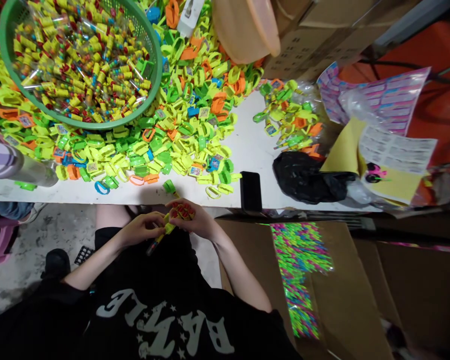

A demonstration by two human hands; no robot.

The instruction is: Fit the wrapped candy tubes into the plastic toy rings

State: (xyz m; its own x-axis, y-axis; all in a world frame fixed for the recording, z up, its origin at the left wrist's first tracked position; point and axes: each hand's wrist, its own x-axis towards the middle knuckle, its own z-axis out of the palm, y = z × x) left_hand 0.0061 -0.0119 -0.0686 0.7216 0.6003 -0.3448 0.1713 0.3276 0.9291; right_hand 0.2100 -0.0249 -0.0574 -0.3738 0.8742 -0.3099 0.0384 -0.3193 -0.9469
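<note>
My right hand [198, 220] is closed around several small candy tubes [183, 211] with red and yellow ends. My left hand [147, 228] pinches a yellow plastic toy watch [169, 226] from the other side, over my lap. A clear candy tube [152, 247] with dark and coloured contents sticks out below it, tilted down to the left. My fingers hide how tube and watch join. Just above my right hand, a green toy watch [168, 186] lies at the table's front edge.
The white table [249, 125] carries a heap of toy watches [195, 135], a green basket [157, 65] of candy tubes, a bottle [30, 167], a phone [251, 191] and a black bag [303, 177]. An open carton [333, 300] with colourful packets stands below, right.
</note>
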